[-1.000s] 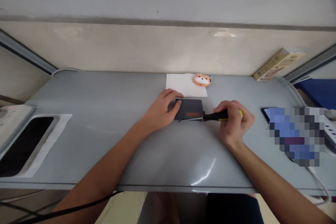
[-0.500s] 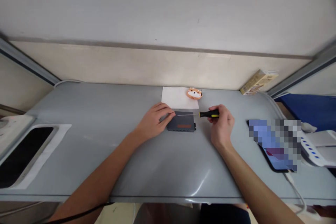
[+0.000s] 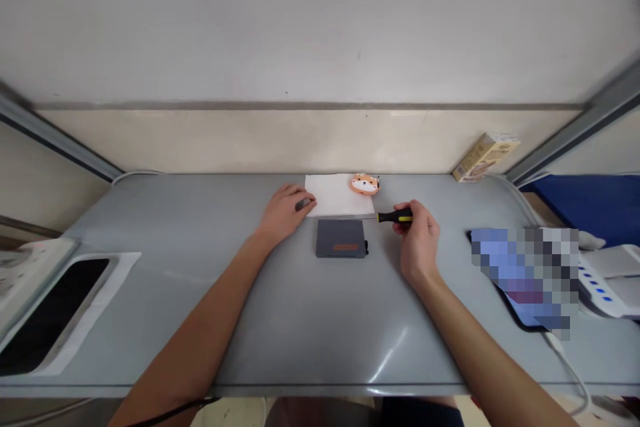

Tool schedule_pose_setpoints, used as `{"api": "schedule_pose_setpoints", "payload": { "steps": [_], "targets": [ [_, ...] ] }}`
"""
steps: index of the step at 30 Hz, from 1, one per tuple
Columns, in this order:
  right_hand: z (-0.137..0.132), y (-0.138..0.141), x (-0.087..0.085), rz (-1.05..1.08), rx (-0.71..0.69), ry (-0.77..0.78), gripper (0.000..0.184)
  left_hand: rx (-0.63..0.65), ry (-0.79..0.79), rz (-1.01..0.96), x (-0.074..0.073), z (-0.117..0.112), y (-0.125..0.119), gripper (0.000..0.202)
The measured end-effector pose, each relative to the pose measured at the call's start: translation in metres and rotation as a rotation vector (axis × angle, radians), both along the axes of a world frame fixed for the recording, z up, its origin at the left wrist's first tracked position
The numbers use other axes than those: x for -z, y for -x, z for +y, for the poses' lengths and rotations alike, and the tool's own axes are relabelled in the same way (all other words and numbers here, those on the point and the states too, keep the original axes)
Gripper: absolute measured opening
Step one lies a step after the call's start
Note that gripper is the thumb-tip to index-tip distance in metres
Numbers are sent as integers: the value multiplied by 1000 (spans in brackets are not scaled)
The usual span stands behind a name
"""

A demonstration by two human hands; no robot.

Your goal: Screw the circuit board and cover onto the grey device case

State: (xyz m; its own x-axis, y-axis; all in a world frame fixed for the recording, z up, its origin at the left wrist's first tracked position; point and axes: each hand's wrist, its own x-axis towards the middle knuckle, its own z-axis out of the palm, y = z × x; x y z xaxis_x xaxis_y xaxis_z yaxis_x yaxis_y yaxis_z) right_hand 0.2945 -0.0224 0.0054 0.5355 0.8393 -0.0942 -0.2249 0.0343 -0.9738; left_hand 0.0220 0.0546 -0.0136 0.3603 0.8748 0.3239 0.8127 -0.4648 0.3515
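Note:
A dark grey rectangular device (image 3: 341,237) with a reddish label and a row of small holes along its front lies flat on the table. My right hand (image 3: 420,240) grips a screwdriver (image 3: 396,215) by its black and yellow handle. The thin shaft points left, over the device's back edge. My left hand (image 3: 285,213) rests by the left edge of a white sheet of paper (image 3: 327,195), its thumb and fingertips pinched together. Whatever lies between those fingers is too small to make out. An orange and white animal-face case (image 3: 365,184) sits on the paper's right side.
At the right lie a phone (image 3: 520,280) with a charging cable and a white charging hub (image 3: 597,283). A small box (image 3: 485,158) stands at the back right. On the left, a black-screened phone (image 3: 55,313) lies on white paper beside a white power strip (image 3: 35,277).
My left hand has moved off the device's back left corner, left and away, to the edge of the paper. The right hand still holds the screwdriver in nearly the same place.

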Motion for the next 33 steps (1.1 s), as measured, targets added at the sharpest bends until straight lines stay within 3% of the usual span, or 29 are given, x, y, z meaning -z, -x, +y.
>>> {"api": "schedule_pose_setpoints", "payload": {
  "steps": [6, 11, 14, 16, 24, 30, 33],
  "targets": [
    [-1, -1, 1, -54, -82, -20, 35, -23, 12, -89, -13, -20, -2, 20],
    [-5, 3, 0, -191, -252, -95, 38, 146, 70, -142, -21, -39, -16, 25],
    [-6, 5, 1, -224, -293, -115, 39, 228, 72, -175, -18, -38, -20, 15],
    [-6, 6, 3, -212, -294, -127, 38, 251, 47, -186, -15, -34, -18, 19],
    [1, 4, 9, -78, -181, -74, 39, 43, -97, -109, -4, -12, -5, 20],
    [-1, 8, 8, -81, -179, -85, 39, 69, -22, -35, 2, -10, -6, 21],
    [-4, 5, 5, -94, -167, -101, 38, 68, 1, -52, -3, -15, -2, 19]
  ]
}}
